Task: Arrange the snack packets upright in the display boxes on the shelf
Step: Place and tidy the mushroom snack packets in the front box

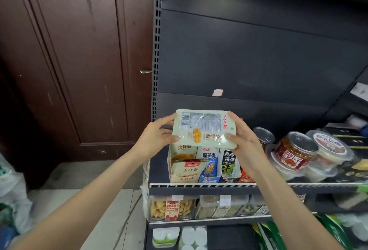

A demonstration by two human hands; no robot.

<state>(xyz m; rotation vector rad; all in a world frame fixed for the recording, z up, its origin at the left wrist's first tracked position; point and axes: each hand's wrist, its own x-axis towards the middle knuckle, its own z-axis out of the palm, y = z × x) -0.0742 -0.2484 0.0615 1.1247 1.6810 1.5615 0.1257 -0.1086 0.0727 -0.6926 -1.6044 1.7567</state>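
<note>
A pale green snack packet [204,128] is held sideways above the shelf, its printed back facing me. My left hand [157,136] pinches its left edge and my right hand [242,136] pinches its right edge. Directly below stands the cream display box [182,150] at the shelf's left end, with a matching packet [186,167] leaning inside it. To its right stand a blue and white display box [209,164] and a dark seaweed box [230,163].
Clear jars with red labels [292,150] and round tubs [328,146] crowd the shelf to the right. The shelf's front rail [199,185] runs below the boxes. Clear snack bins [171,208] fill the lower shelf. A brown wooden door [79,60] stands at left.
</note>
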